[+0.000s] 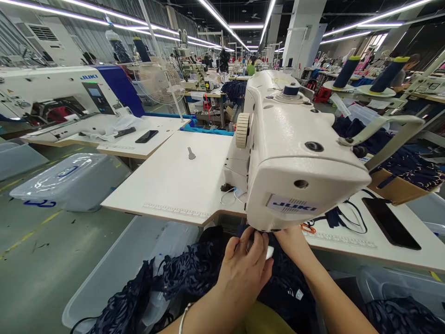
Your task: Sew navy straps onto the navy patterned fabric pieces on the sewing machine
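Note:
At the near end of the white JUKI sewing machine [306, 185], my left hand [245, 260] has its fingers curled and pinched together just below the machine head. A small white piece [270, 252] shows beside its fingers; I cannot make out what it is. My right hand [288, 239] reaches under the head from the right, its fingers hidden behind the machine. Dark navy fabric [285, 278] hangs below both hands, with a small white tag on it. More navy strappy pieces [189, 269] are heaped to the left over a clear plastic bin [114, 264].
A grey flat metal piece [191, 154] lies on the white tabletop [167, 171]. On the right are a black phone [391, 222], navy straps [335, 218] and a cardboard box [399, 185] of garments. A lidded clear bin [69, 176] stands on the floor at left.

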The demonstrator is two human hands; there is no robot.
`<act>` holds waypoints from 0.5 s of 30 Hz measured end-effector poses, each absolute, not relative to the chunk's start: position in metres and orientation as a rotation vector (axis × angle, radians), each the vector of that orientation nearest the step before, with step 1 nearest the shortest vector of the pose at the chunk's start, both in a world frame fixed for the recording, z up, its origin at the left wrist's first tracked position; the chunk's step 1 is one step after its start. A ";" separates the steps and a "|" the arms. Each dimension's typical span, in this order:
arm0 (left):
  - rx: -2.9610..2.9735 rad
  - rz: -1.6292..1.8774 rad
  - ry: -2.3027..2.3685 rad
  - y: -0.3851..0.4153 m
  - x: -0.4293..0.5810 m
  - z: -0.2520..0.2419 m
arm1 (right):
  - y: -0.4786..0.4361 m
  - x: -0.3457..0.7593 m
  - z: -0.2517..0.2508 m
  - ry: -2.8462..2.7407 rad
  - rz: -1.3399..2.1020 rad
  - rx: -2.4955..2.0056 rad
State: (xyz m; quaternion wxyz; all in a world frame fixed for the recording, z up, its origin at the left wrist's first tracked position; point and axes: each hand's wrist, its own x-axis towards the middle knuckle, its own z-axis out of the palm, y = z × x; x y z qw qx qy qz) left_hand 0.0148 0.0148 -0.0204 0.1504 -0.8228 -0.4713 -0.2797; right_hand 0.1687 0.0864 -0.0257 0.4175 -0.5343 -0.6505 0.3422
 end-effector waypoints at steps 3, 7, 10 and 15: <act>-2.350 -0.809 -1.358 0.014 0.015 -0.020 | 0.084 0.167 -0.026 -1.608 0.888 -1.359; -2.321 -0.888 -1.377 0.014 0.013 -0.023 | 0.077 0.167 -0.038 -1.451 0.913 -1.336; -2.295 -0.990 -1.338 0.017 0.012 -0.028 | 0.076 0.169 -0.064 -1.253 0.932 -1.372; -2.230 -1.056 -1.249 0.023 0.009 -0.031 | 0.076 0.161 -0.109 -1.064 1.031 -1.439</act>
